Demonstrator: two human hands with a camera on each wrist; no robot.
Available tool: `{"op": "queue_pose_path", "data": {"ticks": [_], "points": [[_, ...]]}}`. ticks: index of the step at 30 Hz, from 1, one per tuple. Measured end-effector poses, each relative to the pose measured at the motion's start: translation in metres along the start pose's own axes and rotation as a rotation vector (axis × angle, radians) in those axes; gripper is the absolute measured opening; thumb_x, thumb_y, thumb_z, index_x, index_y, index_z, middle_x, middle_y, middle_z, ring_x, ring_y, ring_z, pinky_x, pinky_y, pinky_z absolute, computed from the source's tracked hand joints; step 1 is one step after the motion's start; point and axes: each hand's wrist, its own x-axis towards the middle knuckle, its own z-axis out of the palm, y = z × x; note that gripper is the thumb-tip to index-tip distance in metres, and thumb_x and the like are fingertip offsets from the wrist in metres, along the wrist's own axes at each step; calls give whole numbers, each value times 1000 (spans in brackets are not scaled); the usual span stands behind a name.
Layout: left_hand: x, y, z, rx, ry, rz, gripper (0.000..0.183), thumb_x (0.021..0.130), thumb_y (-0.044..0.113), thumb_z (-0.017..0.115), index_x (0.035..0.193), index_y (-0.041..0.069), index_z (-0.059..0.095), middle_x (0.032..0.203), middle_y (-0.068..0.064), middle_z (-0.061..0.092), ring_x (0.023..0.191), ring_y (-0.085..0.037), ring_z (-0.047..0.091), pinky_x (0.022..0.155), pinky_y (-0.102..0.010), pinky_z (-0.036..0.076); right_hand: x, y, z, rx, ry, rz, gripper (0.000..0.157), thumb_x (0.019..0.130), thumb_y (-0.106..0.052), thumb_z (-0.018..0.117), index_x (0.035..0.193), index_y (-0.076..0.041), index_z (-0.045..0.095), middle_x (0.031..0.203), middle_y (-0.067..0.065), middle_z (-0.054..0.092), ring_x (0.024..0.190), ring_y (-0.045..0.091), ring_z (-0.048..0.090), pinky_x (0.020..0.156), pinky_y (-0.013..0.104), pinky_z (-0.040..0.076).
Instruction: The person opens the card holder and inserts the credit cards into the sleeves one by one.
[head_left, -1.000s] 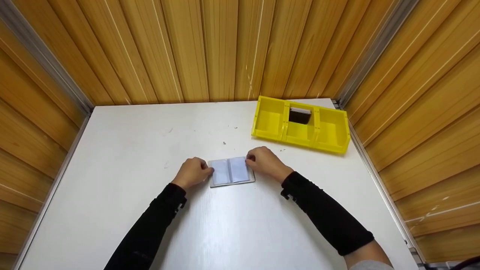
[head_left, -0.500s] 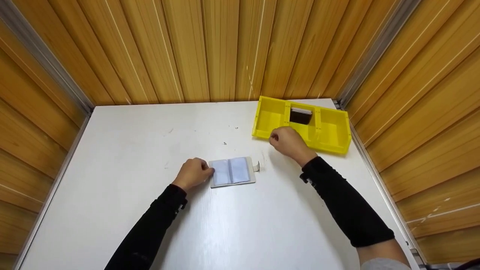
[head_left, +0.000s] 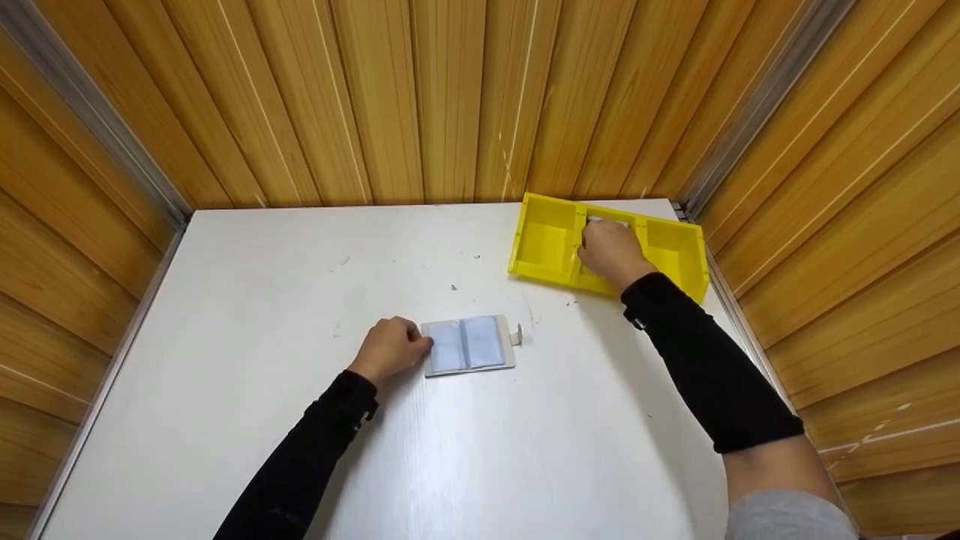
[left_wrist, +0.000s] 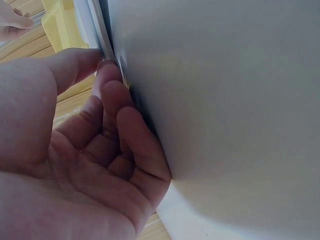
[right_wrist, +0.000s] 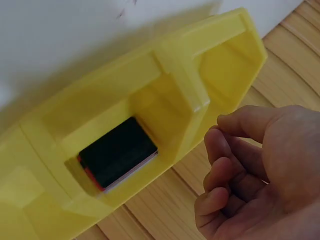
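An opened card holder [head_left: 466, 343] lies on the white table, its pale clear sleeves spread and a short strap [head_left: 517, 334] sticking out on the right. My left hand [head_left: 391, 347] pinches its left edge; in the left wrist view the thumb is on one side of the cover and curled fingers [left_wrist: 117, 92] are on the other. Over the middle compartment of the yellow bin [head_left: 544, 236] is my right hand [head_left: 611, 251], holding nothing, thumb and fingers loosely bent. The right wrist view shows a dark stack of cards [right_wrist: 118, 152] with light edges inside that compartment, apart from the fingertips.
The bin has three compartments and stands at the back right of the table [head_left: 300, 285], near the wood-patterned back wall [head_left: 375, 105]. Similar panels [head_left: 862, 247] close off the right side. Small dark specks mark the tabletop.
My right hand has let go of the card holder's right side and moved right and away to the bin's middle compartment. The strap has come into view. My left hand has stayed in place.
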Motion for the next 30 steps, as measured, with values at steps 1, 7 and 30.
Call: {"op": "queue_pose_path", "data": {"ticks": [1,7,30], "points": [[0,1,1,-1,0,-3,33,101,28,78,73,13,71,72,2,63,73,-19,58,70,-32,44,2,2,-2,-17,0,14,20,106,-12,64,101,4,74,86,15,61,80,31,57,78,44,49],[0,4,7,3,0,5,32,100,29,79,73,13,71,72,2,63,75,-19,58,73,-33,45,15,27,-4,-111,-30,99,24,105,-8,64,117,9,75,116,29,71,101,39,65,98,57,59],[-5,10,9,19,7,31,32,102,28,78,74,13,71,72,3,62,73,-17,56,74,-33,45,33,67,19,-196,12,171,27,107,-4,61,123,14,72,120,36,72,110,50,74,94,63,62]]}}
